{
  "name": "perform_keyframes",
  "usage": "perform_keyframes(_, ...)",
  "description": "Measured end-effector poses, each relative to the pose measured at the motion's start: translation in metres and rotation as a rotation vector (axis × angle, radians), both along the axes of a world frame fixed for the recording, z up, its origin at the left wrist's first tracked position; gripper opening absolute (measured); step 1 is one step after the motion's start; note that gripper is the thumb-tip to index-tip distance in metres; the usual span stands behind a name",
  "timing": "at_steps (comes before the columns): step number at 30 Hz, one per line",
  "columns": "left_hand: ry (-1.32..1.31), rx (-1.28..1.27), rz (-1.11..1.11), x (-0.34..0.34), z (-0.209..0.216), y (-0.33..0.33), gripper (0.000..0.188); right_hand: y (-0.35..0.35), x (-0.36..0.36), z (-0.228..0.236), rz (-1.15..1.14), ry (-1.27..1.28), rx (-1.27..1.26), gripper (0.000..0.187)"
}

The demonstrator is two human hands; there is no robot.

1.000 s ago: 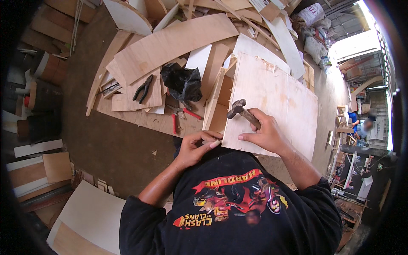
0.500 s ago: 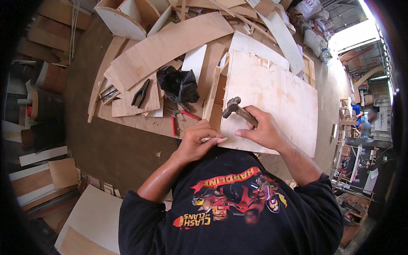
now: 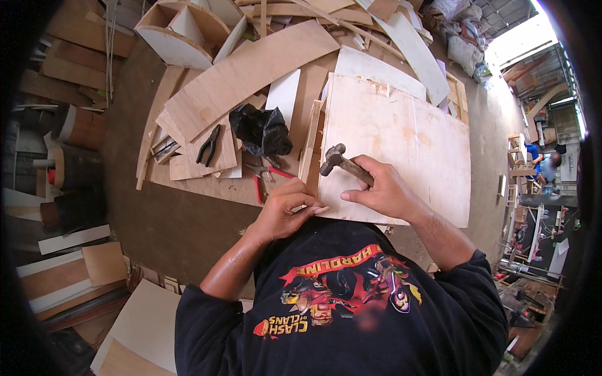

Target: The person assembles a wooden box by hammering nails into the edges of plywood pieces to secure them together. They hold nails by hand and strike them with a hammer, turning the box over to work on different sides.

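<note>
My right hand is closed round the wooden handle of a hammer, its metal head raised to the left over the pale plywood panel. At the panel's near left corner my left hand is closed in a pinch, thumb and forefinger together. Whatever the pinch may hold is too small to make out. The panel lies on top of a wooden frame, whose side shows along its left edge.
Red-handled pliers, black-handled pliers and a crumpled black plastic bag lie left of the panel. Behind them are a long curved board and plywood offcuts. A partitioned wooden piece stands at the far left. A person sits far right.
The hammer and both hands have shifted very slightly left in the picture as the whole view moved a little. Both hands keep the same hold.
</note>
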State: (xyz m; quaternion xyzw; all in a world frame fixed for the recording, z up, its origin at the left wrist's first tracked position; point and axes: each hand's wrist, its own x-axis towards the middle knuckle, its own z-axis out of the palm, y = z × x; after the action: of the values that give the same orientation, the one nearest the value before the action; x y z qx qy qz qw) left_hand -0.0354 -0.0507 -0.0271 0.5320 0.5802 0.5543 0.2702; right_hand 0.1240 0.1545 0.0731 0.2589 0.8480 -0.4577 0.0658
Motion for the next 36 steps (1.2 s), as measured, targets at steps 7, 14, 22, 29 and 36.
perform_keyframes(7, 0.073, 0.064, 0.02, 0.001, 0.0, -0.001, 0.014, -0.003, 0.005, -0.003, -0.047, 0.083, -0.01, 0.045)
perform_keyframes(14, 0.072, 0.078, 0.036, 0.004, 0.004, 0.0, 0.015, -0.003, 0.025, -0.002, 0.072, 0.14, 0.052, 0.038)
perform_keyframes(22, 0.088, 0.069, 0.014, 0.0, 0.012, -0.001, 0.018, -0.004, 0.042, 0.019, 0.276, 0.173, 0.104, 0.044)
perform_keyframes(29, 0.1, 0.077, -0.006, -0.004, 0.013, 0.0, 0.016, -0.01, 0.042, 0.022, 0.358, 0.214, 0.246, 0.047)
perform_keyframes(36, 0.104, 0.083, -0.003, -0.003, 0.01, 0.0, 0.017, -0.014, 0.042, 0.023, 0.374, 0.236, 0.302, 0.052)
